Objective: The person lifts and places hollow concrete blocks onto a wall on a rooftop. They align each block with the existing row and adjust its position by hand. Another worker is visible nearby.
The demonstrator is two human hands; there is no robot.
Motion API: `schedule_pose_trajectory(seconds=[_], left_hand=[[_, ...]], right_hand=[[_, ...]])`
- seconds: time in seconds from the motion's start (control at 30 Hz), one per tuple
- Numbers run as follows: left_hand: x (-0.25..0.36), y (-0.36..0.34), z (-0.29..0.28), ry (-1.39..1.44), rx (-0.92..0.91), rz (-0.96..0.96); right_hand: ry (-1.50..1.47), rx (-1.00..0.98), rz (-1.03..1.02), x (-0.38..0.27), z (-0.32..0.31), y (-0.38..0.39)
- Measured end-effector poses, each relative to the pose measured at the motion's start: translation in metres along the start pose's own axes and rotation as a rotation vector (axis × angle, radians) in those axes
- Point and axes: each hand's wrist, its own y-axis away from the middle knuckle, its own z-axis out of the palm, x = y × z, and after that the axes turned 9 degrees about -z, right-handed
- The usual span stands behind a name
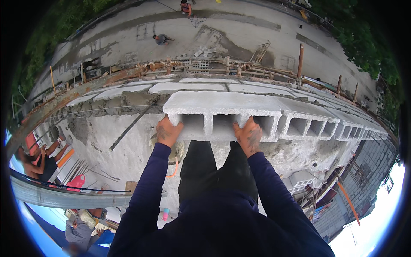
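Note:
A grey concrete hollow block [222,101] lies on its side along the top of a wall, its open cells turned toward me. My left hand [168,132] grips its left end, with the thumb at the edge of the first cell. My right hand [249,136] is closed round a web farther right, thumb and fingers reaching into the cells on either side. To the right, the block meets a row of similar hollow blocks [311,115]. Left of it runs a bed of wet grey mortar [124,102], with a string stretched above. The block's underside is hidden.
A steel rebar [130,128] sticks out from the mortar at the left. Rusty pipes [239,66] run beyond the wall, above a street with people far below. A metal beam [68,195] crosses the lower left, near other people. Loose blocks [297,182] sit below right.

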Motion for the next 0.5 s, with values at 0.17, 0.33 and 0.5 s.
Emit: schedule_pose_trajectory(seconds=[0.17, 0.33, 0.5], left_hand=[[0.000, -0.001, 0.002, 0.027, -0.010, -0.013], [0.004, 0.001, -0.001, -0.061, -0.041, -0.071], [0.005, 0.005, -0.002, 0.115, -0.022, -0.027]], right_hand=[[0.007, 0.049, 0.020, -0.003, 0.004, 0.000], [-0.086, -0.004, -0.050, -0.002, -0.008, 0.004], [-0.182, 0.063, -0.045, -0.001, -0.012, 0.010]])
